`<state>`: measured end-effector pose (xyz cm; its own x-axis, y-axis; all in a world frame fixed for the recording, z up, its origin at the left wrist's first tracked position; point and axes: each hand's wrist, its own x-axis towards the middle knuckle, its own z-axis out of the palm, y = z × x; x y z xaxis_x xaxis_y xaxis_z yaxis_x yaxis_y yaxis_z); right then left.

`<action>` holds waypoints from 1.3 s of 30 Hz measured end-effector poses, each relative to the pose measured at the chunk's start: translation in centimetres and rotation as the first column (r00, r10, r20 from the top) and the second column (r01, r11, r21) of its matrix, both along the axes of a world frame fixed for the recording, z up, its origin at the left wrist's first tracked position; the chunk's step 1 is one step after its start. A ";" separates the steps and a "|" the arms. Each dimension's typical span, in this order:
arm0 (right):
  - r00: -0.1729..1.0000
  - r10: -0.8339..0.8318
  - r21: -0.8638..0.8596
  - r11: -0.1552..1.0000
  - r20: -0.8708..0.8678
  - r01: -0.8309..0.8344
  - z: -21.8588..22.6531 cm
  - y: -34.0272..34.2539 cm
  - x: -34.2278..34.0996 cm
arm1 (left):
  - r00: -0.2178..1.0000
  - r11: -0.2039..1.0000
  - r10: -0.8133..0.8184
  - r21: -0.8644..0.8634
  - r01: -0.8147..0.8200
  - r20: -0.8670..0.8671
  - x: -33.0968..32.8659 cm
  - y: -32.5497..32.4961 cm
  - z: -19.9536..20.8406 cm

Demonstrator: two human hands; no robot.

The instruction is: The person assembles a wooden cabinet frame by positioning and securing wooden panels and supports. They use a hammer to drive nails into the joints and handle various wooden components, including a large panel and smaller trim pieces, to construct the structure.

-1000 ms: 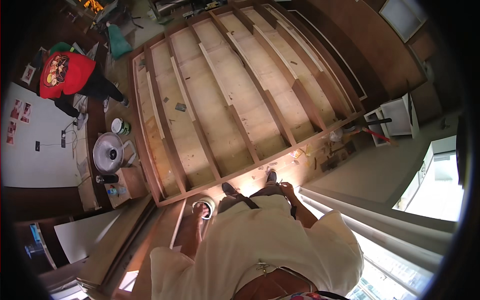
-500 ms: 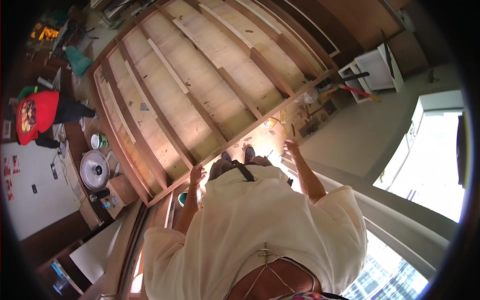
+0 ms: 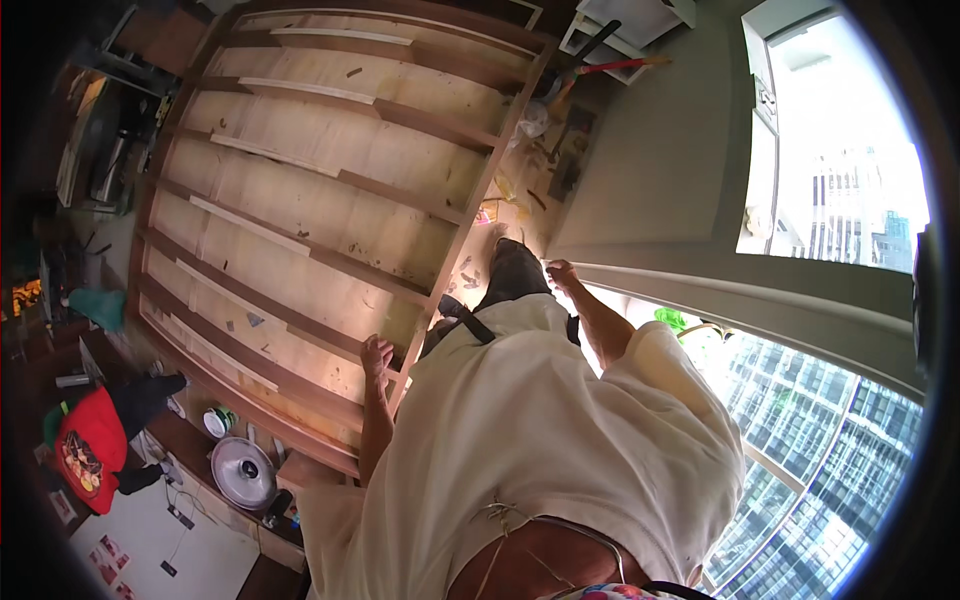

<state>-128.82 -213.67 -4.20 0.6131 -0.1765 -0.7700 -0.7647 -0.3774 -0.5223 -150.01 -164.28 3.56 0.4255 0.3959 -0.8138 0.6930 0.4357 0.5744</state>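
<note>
My left hand (image 3: 377, 356) hangs over the near edge of a large wooden frame (image 3: 455, 255), its fingers loosely bent and apart, nothing seen in them. Whether it touches the wood I cannot tell. My right hand (image 3: 563, 274) is held out to the right beside the sill below the window, with fingers loosely bent and no object visible. The frame has several parallel wooden battens (image 3: 400, 200) over pale plywood sheeting (image 3: 300, 190). One of my legs (image 3: 510, 270) is forward, on the strip of floor between the frame and the wall.
Scraps and a clear plastic bag (image 3: 533, 120) litter the floor ahead, near a red-handled long tool (image 3: 610, 66) and a white cabinet (image 3: 640, 25). At left, a person in a red top (image 3: 92, 450) is near a round silvery fan-like thing (image 3: 244, 472) and a white tub (image 3: 217, 421). Windows (image 3: 800, 420) line the right.
My view has turned to the right, and the frame now lies further left. My leg has stepped forward. Both hands have swung slightly and stay without any visible object.
</note>
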 end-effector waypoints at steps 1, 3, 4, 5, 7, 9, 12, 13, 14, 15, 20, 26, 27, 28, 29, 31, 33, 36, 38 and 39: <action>1.000 0.008 -0.014 1.000 -0.025 -0.009 -0.8 -1.5 0.3 | 1.000 1.000 -0.004 -0.003 0.004 0.025 2.0 -0.3 0.7; 0.998 -0.030 0.051 0.998 0.053 0.028 -2.6 -1.7 1.8 | 0.998 0.999 0.023 0.035 -0.025 0.065 3.7 0.4 2.4; 0.999 -0.008 0.020 1.000 0.047 0.007 -2.9 -0.5 3.7 | 0.996 0.996 0.067 0.049 -0.070 0.060 3.9 0.7 2.7; 0.999 0.013 -0.016 1.000 0.040 -0.012 -3.3 0.2 6.0 | 0.996 0.995 0.077 0.058 -0.080 0.053 4.4 0.9 2.8; 0.994 -0.059 0.003 0.998 0.093 0.059 -3.5 -3.2 9.9 | 0.997 0.998 0.057 0.005 -0.057 0.049 7.0 -1.6 1.4; 0.999 -0.037 0.061 0.997 0.005 0.036 -0.9 0.9 13.6 | 0.993 0.993 0.106 0.050 -0.104 -0.041 5.7 -1.2 1.3; 1.000 -0.022 0.111 0.994 0.001 0.022 1.7 -0.6 20.6 | 0.987 0.992 0.123 -0.009 -0.125 -0.102 7.0 -4.6 -0.4; 1.000 -0.022 0.120 0.993 -0.001 0.022 1.7 -2.0 21.6 | 0.990 0.992 0.104 -0.059 -0.110 -0.096 7.7 -6.5 -0.5; 1.000 -0.028 0.111 0.993 0.006 0.027 1.6 -3.1 22.7 | 0.989 0.998 0.038 -0.035 -0.043 -0.142 8.3 -8.1 -0.4; 1.000 -0.023 0.100 0.995 0.004 0.023 1.9 -4.1 23.7 | 0.982 0.999 0.003 -0.037 -0.011 -0.189 9.3 -9.7 0.5; 0.997 -0.026 0.095 0.995 -0.067 0.032 1.9 -11.9 27.1 | 0.976 0.994 -0.090 -0.072 0.077 -0.200 17.0 -14.7 1.3; 0.983 -0.172 0.185 0.966 -0.070 0.183 1.6 -14.1 30.8 | 0.975 0.982 -0.188 -0.002 0.189 -0.115 26.0 -17.8 4.5; 0.987 -0.155 0.201 0.966 -0.041 0.160 0.7 -13.7 31.3 | 0.972 0.978 -0.209 0.002 0.211 -0.106 26.5 -17.9 4.3; 0.985 -0.172 0.185 0.968 -0.011 0.171 0.1 -15.4 30.9 | 0.959 0.964 -0.266 -0.023 0.265 -0.097 28.0 -18.7 3.3; 0.975 -0.223 0.188 0.958 0.005 0.218 -0.7 -16.5 30.6 | 0.949 0.954 -0.299 -0.036 0.297 -0.102 29.6 -19.5 2.8; 0.952 -0.306 0.218 0.931 0.028 0.293 -1.4 -16.7 30.5 | 0.930 0.939 -0.345 -0.042 0.343 -0.125 32.3 -20.7 2.1; 0.967 -0.252 0.212 0.944 -0.034 0.253 0.8 -12.6 30.6 | 0.927 0.938 -0.344 -0.013 0.346 -0.152 33.1 -19.7 2.0; 0.964 -0.250 0.219 0.939 -0.090 0.264 4.2 -12.0 29.6 | 0.906 0.913 -0.405 0.001 0.408 -0.127 37.3 -20.7 1.2; 0.969 -0.230 0.227 0.943 -0.087 0.244 4.7 -12.6 29.6 | 0.896 0.901 -0.432 -0.011 0.433 -0.104 40.5 -21.6 1.4; 0.976 -0.205 0.225 0.950 -0.078 0.217 5.0 -12.5 29.5 | 0.894 0.899 -0.437 -0.013 0.438 -0.100 41.6 -21.9 1.7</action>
